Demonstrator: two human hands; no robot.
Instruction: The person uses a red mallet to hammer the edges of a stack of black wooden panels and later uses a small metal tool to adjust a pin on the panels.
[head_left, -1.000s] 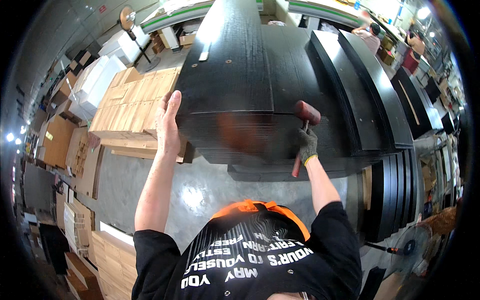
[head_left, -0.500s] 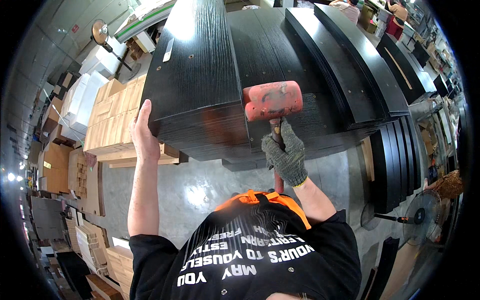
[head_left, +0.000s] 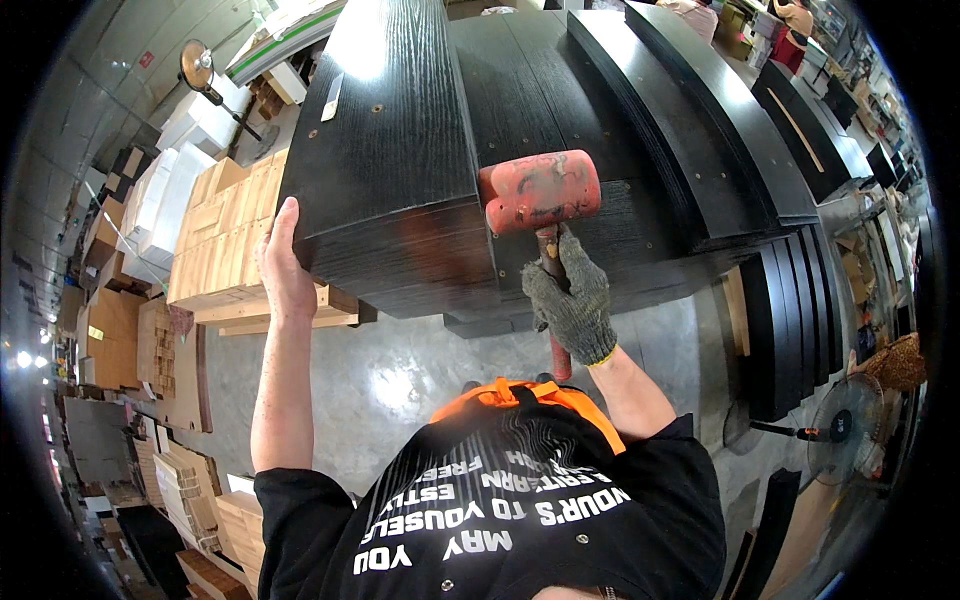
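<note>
My right hand (head_left: 575, 300), in a grey knit glove with a yellow cuff edge, is closed around the handle of a red mallet (head_left: 545, 190). The scuffed mallet head lies sideways, its left end at the right edge of a tall stack of black wood-grain boards (head_left: 395, 160). Whether it touches the stack I cannot tell. My bare left hand (head_left: 285, 265) rests flat against the stack's near left corner, fingers stretched out. A small pale strip (head_left: 332, 98) and a few round holes show on the top board.
Lower black boards (head_left: 530, 90) and more black stacks (head_left: 700, 130) adjoin on the right. Light wooden blocks (head_left: 225, 235) stand on a pallet at left. Standing fans are at far left (head_left: 198, 68) and right (head_left: 840, 427). Other people (head_left: 795, 25) are at the far right.
The mallet and my right hand have shifted slightly up and left, and the head has tilted a little. My left hand stays at the stack's corner.
</note>
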